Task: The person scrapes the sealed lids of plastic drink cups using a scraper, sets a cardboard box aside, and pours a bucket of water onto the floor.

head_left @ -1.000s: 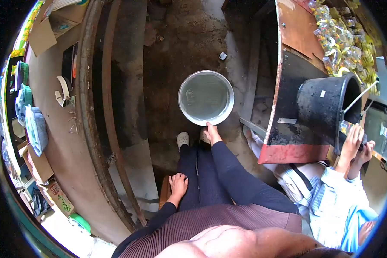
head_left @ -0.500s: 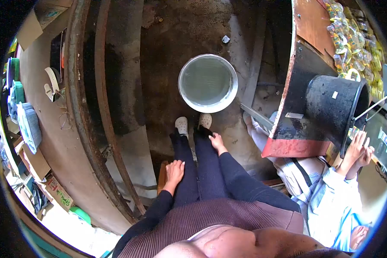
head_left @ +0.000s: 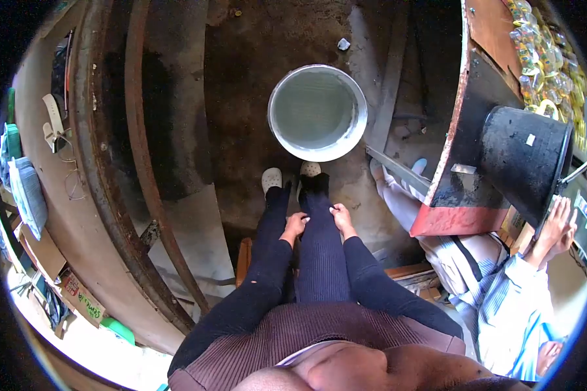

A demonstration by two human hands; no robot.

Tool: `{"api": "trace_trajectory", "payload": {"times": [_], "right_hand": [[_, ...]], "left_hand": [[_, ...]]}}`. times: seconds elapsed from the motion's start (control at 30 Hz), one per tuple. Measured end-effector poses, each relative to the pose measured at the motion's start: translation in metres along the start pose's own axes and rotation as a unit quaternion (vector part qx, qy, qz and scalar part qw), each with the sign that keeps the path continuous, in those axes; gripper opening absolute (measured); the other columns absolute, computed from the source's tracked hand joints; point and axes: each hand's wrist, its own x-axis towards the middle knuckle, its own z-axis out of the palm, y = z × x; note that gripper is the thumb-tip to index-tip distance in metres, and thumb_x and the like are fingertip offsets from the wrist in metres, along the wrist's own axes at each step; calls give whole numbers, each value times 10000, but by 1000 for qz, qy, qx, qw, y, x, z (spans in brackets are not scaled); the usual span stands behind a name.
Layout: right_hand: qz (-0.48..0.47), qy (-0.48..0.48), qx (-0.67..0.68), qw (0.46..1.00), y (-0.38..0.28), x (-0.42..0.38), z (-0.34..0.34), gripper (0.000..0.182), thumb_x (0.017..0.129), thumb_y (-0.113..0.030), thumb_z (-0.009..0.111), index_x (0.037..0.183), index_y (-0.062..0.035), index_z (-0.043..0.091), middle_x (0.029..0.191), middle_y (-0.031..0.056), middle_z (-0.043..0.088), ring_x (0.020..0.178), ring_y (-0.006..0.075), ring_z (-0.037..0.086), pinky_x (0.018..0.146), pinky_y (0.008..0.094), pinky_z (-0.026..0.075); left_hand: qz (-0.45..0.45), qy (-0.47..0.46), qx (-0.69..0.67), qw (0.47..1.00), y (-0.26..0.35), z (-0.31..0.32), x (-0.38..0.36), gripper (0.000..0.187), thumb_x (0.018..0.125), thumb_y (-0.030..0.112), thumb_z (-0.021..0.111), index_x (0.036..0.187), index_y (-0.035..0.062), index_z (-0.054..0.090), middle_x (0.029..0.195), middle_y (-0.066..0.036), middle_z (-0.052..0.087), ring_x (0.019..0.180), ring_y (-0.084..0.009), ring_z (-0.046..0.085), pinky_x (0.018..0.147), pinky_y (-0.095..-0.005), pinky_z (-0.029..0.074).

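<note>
My left hand (head_left: 296,225) is closed on the inner side of my right trouser leg (head_left: 319,251), which is dark and ribbed. On the outer side of the same leg, my right hand (head_left: 342,218) pinches the cloth near the knee. Beyond my feet stands a large round metal tub (head_left: 317,76) with cloudy, pale liquid (head_left: 313,109) inside. A pale perforated clog (head_left: 272,178) covers my left foot, and a matching clog (head_left: 310,169) shows on my right foot, just below the tub's rim.
At right, a black-and-red panel (head_left: 460,202) stands near a black bucket (head_left: 518,146) and yellow-capped bottles (head_left: 541,58). Another person's hands (head_left: 557,225) are beside the bucket. Rusty metal rails (head_left: 140,130) run along the left, by a counter (head_left: 45,169) holding stacked packs (head_left: 29,195).
My left hand has moved from my left thigh across to my right trouser leg and closed on it. My right hand stays on that leg, slightly outward. The view has shifted a little.
</note>
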Motion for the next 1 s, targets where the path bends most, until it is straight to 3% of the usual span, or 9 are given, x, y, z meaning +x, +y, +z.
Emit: {"api": "trace_trajectory", "payload": {"times": [0.03,0.27,0.33,0.57,0.67,0.73,0.8,0.9,1.0], "right_hand": [[-8,9,33,999,3,-2,-1,254,853,-253,661,986,-39,632,922,118,676,869,218,622,803,349,468],[74,-60,109,989,40,-88,-35,402,908,-372,605,1041,7,600,932,79,639,889,157,564,809,310,449],[109,-86,146,980,36,-130,-47,432,912,-395,600,1042,17,598,934,64,632,892,140,548,810,296,444],[-60,-76,42,994,-25,-246,-101,274,869,-267,648,894,0,594,765,32,588,752,112,532,706,295,445],[-49,-92,56,993,-10,-299,-119,242,846,-239,656,851,-7,588,729,35,561,721,113,506,669,291,429],[-31,-100,41,994,-9,-307,-123,230,836,-231,656,851,-10,593,726,41,562,719,116,508,666,288,427],[-38,-94,15,995,-16,-306,-125,224,827,-228,641,833,-10,591,736,31,571,723,115,506,679,275,418],[-55,-121,89,987,-27,-298,-125,198,812,-195,646,845,-2,614,774,-16,589,753,96,533,689,260,433],[151,-288,249,912,35,-268,-127,353,891,-429,572,828,-87,631,794,-33,607,765,71,553,702,242,443]], "left_hand": [[-14,48,-14,999,7,-7,-6,252,860,274,639,955,45,681,1021,-196,657,993,-349,624,853,-420,485],[-92,-1,-31,995,12,-37,-53,270,935,309,508,1081,95,583,1026,-207,636,1004,-397,591,852,-438,459],[-38,-30,-69,996,24,-47,-84,283,956,310,467,1075,67,548,1025,-216,625,1019,-409,578,847,-438,451],[180,-155,35,971,86,-103,-212,212,946,265,495,996,65,545,889,-204,622,888,-392,602,764,-468,457],[158,-188,105,964,84,-116,-251,247,912,298,551,1050,94,568,880,-171,643,873,-353,618,768,-454,439],[207,-109,76,969,92,-120,-253,339,885,321,587,1163,129,554,870,-154,649,865,-347,622,770,-451,434],[168,-195,112,960,101,-126,-233,464,856,322,639,1268,146,514,949,-177,642,899,-359,620,781,-440,459],[219,-209,129,944,109,-121,-228,407,874,365,592,1197,124,541,904,-178,655,920,-365,623,786,-442,450],[2,-200,66,978,98,-111,-218,413,910,453,534,1055,71,471,892,-194,637,891,-385,619,790,-444,459]]}}
